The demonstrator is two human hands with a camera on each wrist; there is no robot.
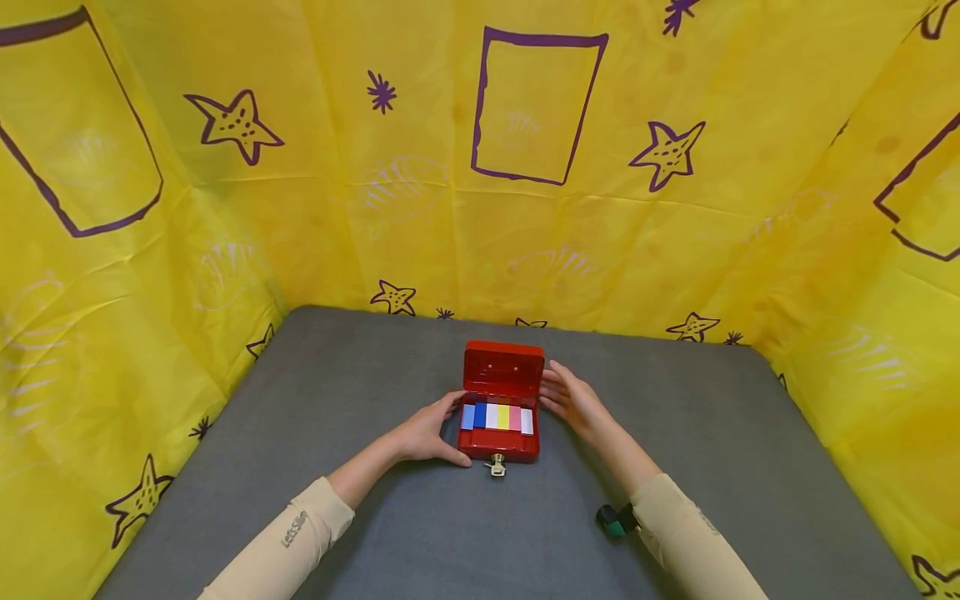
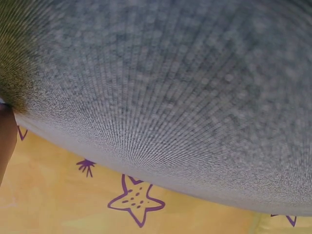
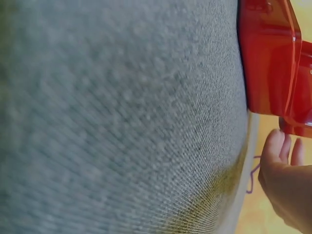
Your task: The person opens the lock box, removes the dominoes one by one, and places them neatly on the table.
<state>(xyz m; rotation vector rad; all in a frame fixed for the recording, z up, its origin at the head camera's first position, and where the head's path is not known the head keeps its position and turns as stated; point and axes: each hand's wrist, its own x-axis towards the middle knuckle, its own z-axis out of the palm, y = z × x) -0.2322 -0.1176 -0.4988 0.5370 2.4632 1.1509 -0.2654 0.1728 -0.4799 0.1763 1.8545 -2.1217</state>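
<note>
1. Your left hand [image 1: 429, 432] holds the glossy red rectangular box [image 1: 498, 439] around its left side, on the grey cloth-covered table [image 1: 360, 367].
2. Your right hand [image 1: 577, 402], fingers loosely extended, is beside its raised lid [image 1: 502, 372].

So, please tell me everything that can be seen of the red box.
The red box is glossy, apparently metal, and stands on the grey table, its lid raised at the back. Coloured blocks lie in a row inside; what looks like a key hangs at its front. The left hand grips its left side; the right hand is beside the lid's right edge, contact unclear.
</note>
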